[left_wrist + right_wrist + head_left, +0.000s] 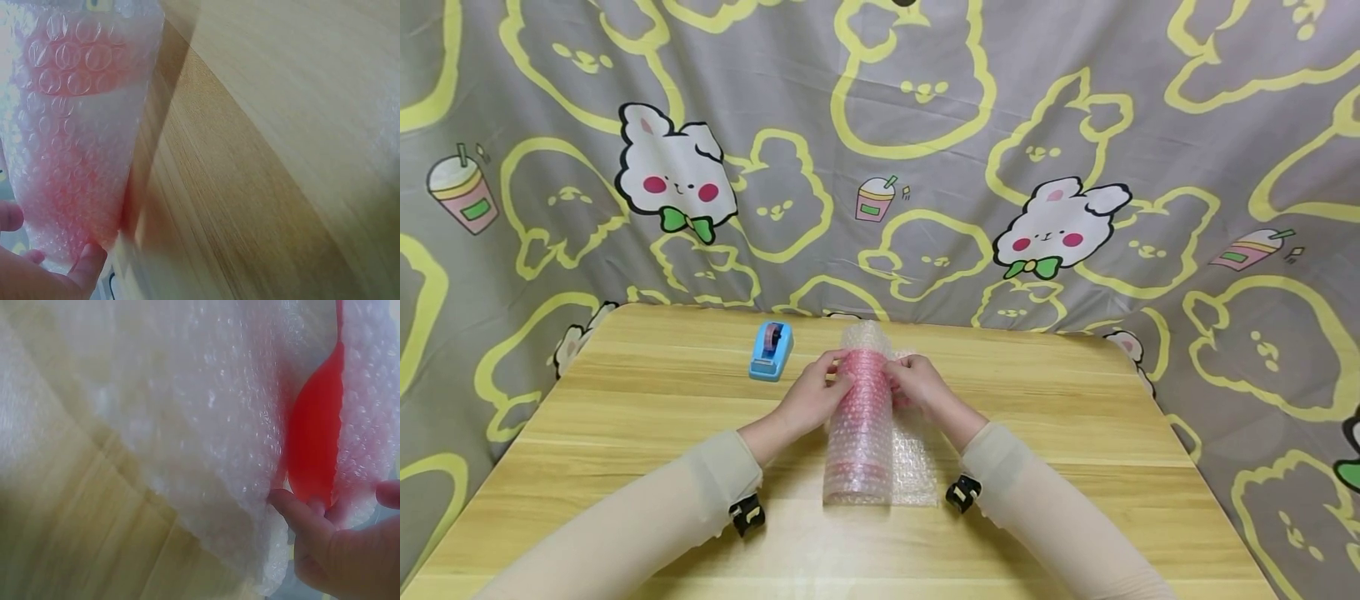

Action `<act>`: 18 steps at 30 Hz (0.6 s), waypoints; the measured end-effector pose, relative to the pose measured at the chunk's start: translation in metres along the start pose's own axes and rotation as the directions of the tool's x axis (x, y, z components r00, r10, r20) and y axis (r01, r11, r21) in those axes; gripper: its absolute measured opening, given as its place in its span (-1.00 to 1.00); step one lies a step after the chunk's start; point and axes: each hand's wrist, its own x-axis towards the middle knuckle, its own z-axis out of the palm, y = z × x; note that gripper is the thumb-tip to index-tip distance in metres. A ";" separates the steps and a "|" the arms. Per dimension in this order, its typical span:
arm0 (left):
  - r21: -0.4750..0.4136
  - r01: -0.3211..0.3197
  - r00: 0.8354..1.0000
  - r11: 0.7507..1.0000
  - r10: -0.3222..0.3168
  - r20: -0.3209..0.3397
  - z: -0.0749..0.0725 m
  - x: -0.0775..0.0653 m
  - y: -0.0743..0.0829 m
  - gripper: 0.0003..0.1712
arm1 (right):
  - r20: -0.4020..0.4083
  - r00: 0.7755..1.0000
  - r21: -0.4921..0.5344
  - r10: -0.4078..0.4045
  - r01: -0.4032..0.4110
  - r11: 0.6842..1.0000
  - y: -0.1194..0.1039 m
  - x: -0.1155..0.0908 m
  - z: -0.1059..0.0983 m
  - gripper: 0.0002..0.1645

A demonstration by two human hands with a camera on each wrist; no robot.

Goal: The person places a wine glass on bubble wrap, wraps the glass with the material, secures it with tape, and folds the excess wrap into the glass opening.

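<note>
A red goblet (315, 434) with a rounded bowl and thin stem lies inside a roll of clear bubble wrap (859, 433), showing pink through the bubbles in the head view. My left hand (812, 396) holds the roll's far left side, its thumb and fingers on the wrap around the bowl (59, 219). On the other side, my right hand (919, 379) grips the wrap beside the bowl, with a thumb on the film in the right wrist view. A loose flap of wrap (913, 467) spreads flat on the table to the right of the roll.
A blue tape dispenser (771, 354) with a small roll of tape stands at the back left of the wooden table (1060, 400). Behind the table hangs a grey curtain (805, 92) with cartoon prints.
</note>
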 end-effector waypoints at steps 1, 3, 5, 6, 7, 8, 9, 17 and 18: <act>0.002 -0.001 1.000 1.000 0.001 -0.003 0.000 0.000 0.000 -0.44 | 0.001 1.000 0.004 -0.001 0.001 1.000 0.000 0.000 0.000 -0.76; 0.004 -0.002 1.000 1.000 0.002 -0.005 0.000 0.000 0.000 -0.44 | 0.003 1.000 0.011 -0.001 0.001 1.000 0.000 0.000 0.000 -0.75; 0.007 -0.002 1.000 1.000 0.002 -0.009 0.001 0.000 0.001 -0.44 | 0.006 1.000 0.017 -0.001 0.000 1.000 0.001 0.001 0.000 -0.76; 0.010 -0.002 1.000 1.000 0.002 -0.009 0.001 0.000 0.001 -0.44 | 0.008 1.000 0.017 -0.001 0.001 1.000 0.001 0.001 0.000 -0.76; 0.013 -0.003 1.000 1.000 0.003 -0.010 0.000 0.000 0.001 -0.45 | 0.009 1.000 0.020 0.000 -0.001 1.000 0.001 0.001 0.000 -0.77; 0.015 -0.005 1.000 1.000 0.005 -0.012 0.000 -0.001 0.002 -0.46 | 0.010 1.000 0.021 0.001 -0.001 1.000 0.001 0.001 0.000 -0.77; 0.020 -0.012 1.000 1.000 0.013 -0.014 -0.001 -0.001 0.002 -0.48 | 0.010 1.000 0.022 0.003 -0.003 1.000 0.001 0.001 0.000 -0.77; 0.037 -0.037 0.999 0.999 0.037 -0.017 -0.004 0.000 0.001 -0.50 | 0.013 1.000 0.046 0.011 -0.012 0.999 0.002 0.002 0.003 -0.74; 0.034 -0.036 0.999 0.999 0.036 -0.014 -0.004 0.000 0.001 -0.48 | 0.014 1.000 0.047 0.012 -0.013 0.999 0.003 0.003 0.003 -0.73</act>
